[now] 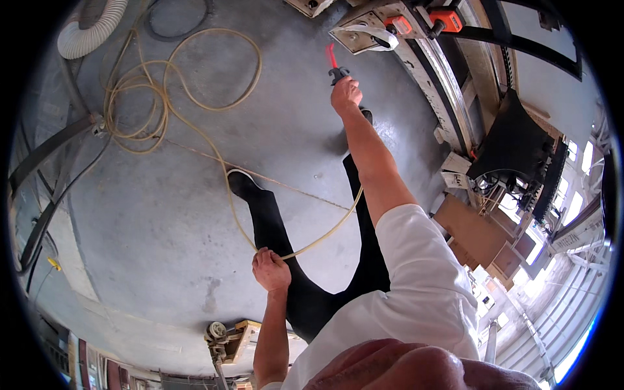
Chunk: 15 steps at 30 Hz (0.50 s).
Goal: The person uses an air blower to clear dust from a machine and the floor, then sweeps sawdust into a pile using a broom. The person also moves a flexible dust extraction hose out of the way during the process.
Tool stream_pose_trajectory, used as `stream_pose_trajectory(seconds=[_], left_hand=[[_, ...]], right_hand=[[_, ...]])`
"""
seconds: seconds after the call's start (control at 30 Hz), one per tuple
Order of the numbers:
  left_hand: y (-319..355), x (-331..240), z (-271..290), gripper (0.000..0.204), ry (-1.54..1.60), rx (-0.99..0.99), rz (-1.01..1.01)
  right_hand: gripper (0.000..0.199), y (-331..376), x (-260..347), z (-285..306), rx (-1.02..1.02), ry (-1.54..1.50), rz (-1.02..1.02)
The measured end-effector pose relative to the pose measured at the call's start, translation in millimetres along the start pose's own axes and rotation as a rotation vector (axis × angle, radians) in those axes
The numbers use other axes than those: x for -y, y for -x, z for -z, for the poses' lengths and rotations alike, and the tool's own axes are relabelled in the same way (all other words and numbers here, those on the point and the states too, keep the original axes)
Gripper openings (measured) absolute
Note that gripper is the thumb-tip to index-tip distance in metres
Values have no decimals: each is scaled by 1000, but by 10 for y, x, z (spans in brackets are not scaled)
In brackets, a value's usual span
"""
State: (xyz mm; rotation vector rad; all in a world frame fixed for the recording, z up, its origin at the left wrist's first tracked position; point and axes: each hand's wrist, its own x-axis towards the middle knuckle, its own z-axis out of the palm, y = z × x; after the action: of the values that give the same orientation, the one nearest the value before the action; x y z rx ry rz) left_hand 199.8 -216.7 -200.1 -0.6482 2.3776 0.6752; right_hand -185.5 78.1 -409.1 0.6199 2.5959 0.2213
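Yellow hose [212, 141] is looping across the concrete floor [156, 208], well left of the machine frame [434, 91]; its near span is running through the left hand [272, 268]. Main risk, as I'm reading it: loose loops are crossing each other, so a hard pull toward the frame could be cinching them into a kink. Trip risk too: hose and thin cord [305, 191] are both passing near the left shoe [244, 184], left of the frame; a careless step could be catching either. Left hand, farther from the frame, is gripping the hose, fingers closed round it; a slack grip could be letting it slide. Right hand [346, 95], nearer the frame, is gripping the hand tool [338, 75], fingers wrapped; trigger isn't showing, can't tell if it's being squeezed. Hose is disappearing behind the right forearm [372, 146], so any joint to the tool isn't showing. Red nozzle [332, 56] is standing near the frame's corner plate [351, 41]; overreaching could be knocking its tip.
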Motion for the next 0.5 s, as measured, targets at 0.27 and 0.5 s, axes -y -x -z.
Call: stream_pose_trajectory(seconds=[0.27,0.5], left_hand=[[-18,-267,-102,14,-68,7,-72],[-55,-438,-159,13,-89,-10,-71]], right_hand=[[24,-440,-33,-240,-1,-31,59],[25,-661,-18,-279,-42,-68,75]])
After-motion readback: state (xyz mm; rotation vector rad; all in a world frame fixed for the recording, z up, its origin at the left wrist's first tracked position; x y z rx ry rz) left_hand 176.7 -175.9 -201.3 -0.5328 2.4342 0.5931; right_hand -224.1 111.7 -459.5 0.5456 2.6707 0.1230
